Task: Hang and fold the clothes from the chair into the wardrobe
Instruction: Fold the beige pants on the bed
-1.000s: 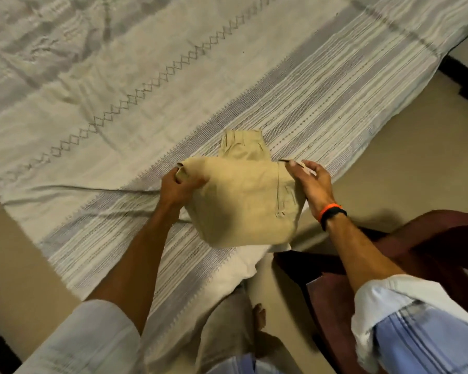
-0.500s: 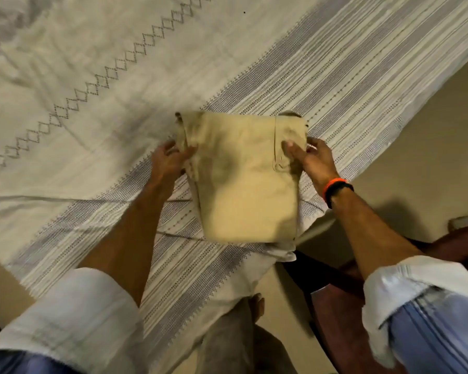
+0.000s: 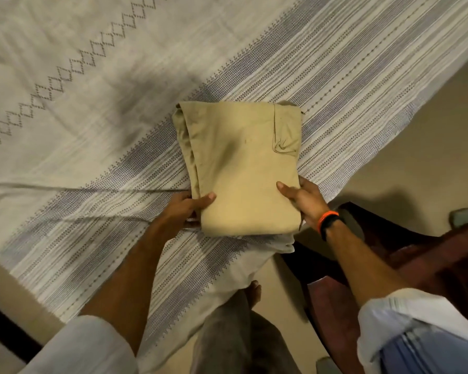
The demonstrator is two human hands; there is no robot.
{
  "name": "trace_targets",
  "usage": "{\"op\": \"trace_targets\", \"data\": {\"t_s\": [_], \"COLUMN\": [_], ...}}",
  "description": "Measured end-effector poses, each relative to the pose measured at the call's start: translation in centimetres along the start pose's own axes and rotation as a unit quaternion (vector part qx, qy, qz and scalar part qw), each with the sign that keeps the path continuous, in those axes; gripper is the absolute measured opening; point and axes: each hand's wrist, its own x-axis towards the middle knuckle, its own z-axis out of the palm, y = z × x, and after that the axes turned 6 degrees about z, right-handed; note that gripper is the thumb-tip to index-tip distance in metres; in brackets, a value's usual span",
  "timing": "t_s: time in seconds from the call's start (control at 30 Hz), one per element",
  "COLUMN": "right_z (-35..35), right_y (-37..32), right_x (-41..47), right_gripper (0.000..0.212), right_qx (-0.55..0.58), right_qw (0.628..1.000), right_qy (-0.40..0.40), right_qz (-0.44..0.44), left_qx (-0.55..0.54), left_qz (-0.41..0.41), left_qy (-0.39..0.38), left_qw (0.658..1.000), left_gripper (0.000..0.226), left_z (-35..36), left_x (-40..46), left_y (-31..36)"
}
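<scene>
Both hands grip the folded tan cotton trousers lying on the striped grey-white bedspread: my left hand and right hand pinch its near corners, thumbs on top. Folding appears complete; next, lift level and carry to the wardrobe.

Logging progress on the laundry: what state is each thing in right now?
Trousers: folded into a compact stack, lying on the bedsheet.
Bedsheet: spread out, its edge hanging off.
Left hand: grips the trousers' near left corner.
Right hand: grips the near right corner.
</scene>
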Motion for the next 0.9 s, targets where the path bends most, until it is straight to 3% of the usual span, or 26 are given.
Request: {"op": "trace_targets", "data": {"t_s": [0.13,0.23,0.3,0.43,0.6,0.73,0.83,0.9], "right_z": [0.7,1.4,1.5,1.4,1.5,2.2,1.7,1.4], "right_y": [1.9,1.5,1.1,1.0,0.0,-1.3,-1.0,-0.8], "right_x": [0.2,-0.3,-0.2,0.0,0.5,0.5,1.8,2.3], "right_gripper": [0.042,0.045,0.055,0.054,0.079,0.048,0.081,0.076], "right_qx": [-0.212,-0.175,-0.144,-0.077,-0.013,0.002,0.027,0.06], "right_qw": [0.976,0.981,0.987,0.995,0.999,0.997,0.996,0.994], "right_qy": [0.043,0.087,0.074,0.067,0.025,-0.057,-0.067,-0.083], "right_qz": [0.018,-0.008,-0.019,-0.007,0.025,0.043,0.044,0.033], "left_qx": [0.069,0.069,0.033,-0.094,-0.123,-0.109,-0.119,-0.127], "left_qz": [-0.042,0.025,0.064,0.036,0.026,0.006,-0.015,-0.017], "left_qy": [0.014,0.041,0.044,0.065,0.065,0.035,-0.004,-0.011], "left_qw": [0.997,0.996,0.996,0.993,0.99,0.993,0.993,0.992], "left_gripper": [0.037,0.055,0.062,0.05,0.052,0.068,0.066,0.065], "left_z": [0.2,0.0,0.1,1.2,2.3,2.2,2.2,2.0], "left_x": [-0.1,0.5,0.7,1.2,2.1,2.4,2.4,2.4], "left_y": [-1.5,-1.0,0.0,0.8,1.0,1.2,1.3,1.7]}}
